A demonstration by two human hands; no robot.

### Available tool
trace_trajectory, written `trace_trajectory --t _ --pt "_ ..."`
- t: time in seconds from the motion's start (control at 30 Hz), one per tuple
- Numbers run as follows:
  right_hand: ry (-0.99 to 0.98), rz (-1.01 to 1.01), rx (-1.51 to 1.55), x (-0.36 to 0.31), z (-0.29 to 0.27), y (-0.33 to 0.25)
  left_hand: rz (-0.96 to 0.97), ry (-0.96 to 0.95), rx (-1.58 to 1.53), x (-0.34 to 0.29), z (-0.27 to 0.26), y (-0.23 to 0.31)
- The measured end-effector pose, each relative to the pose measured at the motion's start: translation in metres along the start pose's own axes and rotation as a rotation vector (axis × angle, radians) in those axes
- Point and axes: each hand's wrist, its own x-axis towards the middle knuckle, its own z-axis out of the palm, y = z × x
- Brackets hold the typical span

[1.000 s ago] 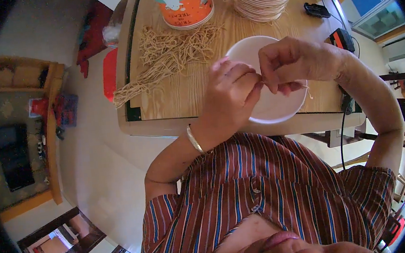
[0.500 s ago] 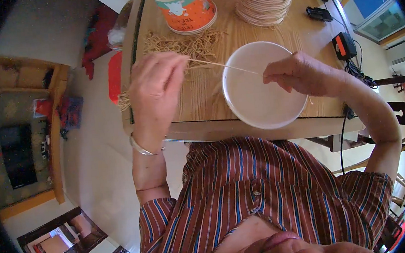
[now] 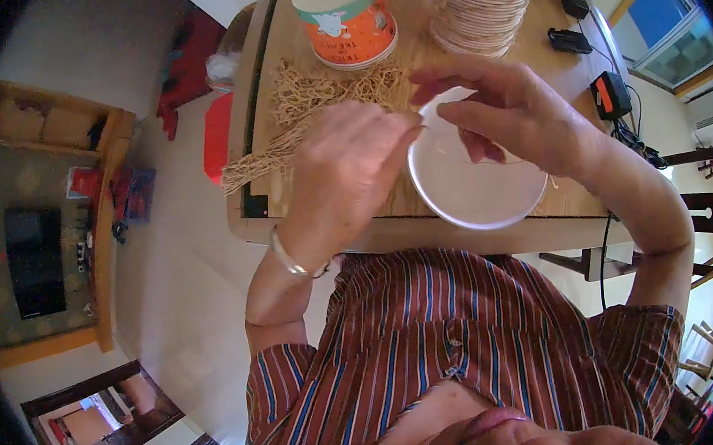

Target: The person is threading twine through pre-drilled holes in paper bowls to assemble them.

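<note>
A white round tub (image 3: 482, 199) stands at the table's near edge with its open top toward me. My left hand (image 3: 351, 164) is beside its left rim, thumb and fingers pinched together on a thin tan string, most of which the hand hides. Over the tub's far rim, my right hand (image 3: 517, 115) has its fingers spread and curved, near the left fingertips. A faint strand crosses the tub below the right fingers. Just beyond my left hand lies a loose heap of tan paper strings (image 3: 312, 99), some hanging toward the table's left edge.
An orange and green printed paper tub (image 3: 353, 32) stands behind the strings. To its right rises a tall stack of nested tubs (image 3: 482, 12). Black adapters (image 3: 569, 40), an orange-labelled black box (image 3: 610, 94) and cables line the right edge. A red stool (image 3: 218, 137) is at the left.
My left hand has moved right to the tub's rim. My right hand has moved up and spread its fingers. The string is no longer stretched between the hands. The view has shifted slightly.
</note>
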Motion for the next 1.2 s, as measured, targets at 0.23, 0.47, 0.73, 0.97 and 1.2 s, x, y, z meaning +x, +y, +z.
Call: trace_trajectory --t 0.23,0.47,0.73,0.97,1.2 --pt "-0.009 -0.126 0.188 0.012 0.001 0.032 0.042 -0.02 0.01 0.007 0.018 0.003" --pt "0.07 -0.035 -0.18 0.01 0.009 0.039 0.023 -0.045 0.013 0.003 0.025 -0.006" --pt "0.174 -0.078 -0.281 0.011 0.001 0.053 -0.065 0.019 -0.116 0.003 0.028 -0.015" --pt "0.002 0.007 -0.139 0.006 -0.004 0.057 -0.102 -0.078 -0.179 0.001 0.021 -0.014" --pt "0.014 0.078 0.122 0.005 0.004 0.047 -0.036 -0.047 -0.063 0.003 0.028 -0.008"
